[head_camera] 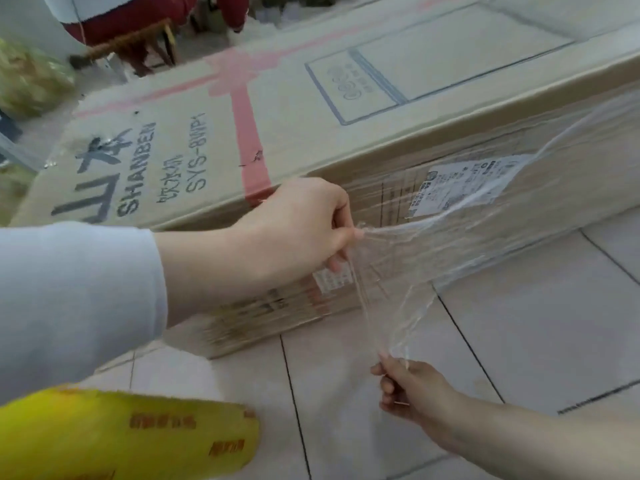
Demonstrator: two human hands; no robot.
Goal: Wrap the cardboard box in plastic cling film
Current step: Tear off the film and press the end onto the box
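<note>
- The cardboard box (311, 109) lies long and flat on the tiled floor (519, 323), with its near side face toward the person. Cling film (450, 244) already covers the right part of that face, over the white shipping label (467, 188).
- The left hand (294, 230) pinches a gathered bunch of film between thumb and curled fingers, just in front of the side face and below the pink tape (247, 133).
- The right hand (412, 389), lower and nearer the person, pinches the film's bottom end with its fingers curled round it. A taut strand runs between the two hands.
- The step in hand looks like pulling the loose end tight, either to part it or to lay it down; which of the two cannot be told.
- To do it well, the person should hold even tension across both pinches, so that the sheet spreads instead of roping into a cord.
- The bunched end wants flattening against the side face with the palm, overlapping film already laid, since film likely clings better to film than to bare board.
- A sharp tug risks peeling the laid layer off the label, so a steady pull along the face is safer.
- A yellow object (138, 438) with red print lies at the lower left; what it is cannot be told.
</note>
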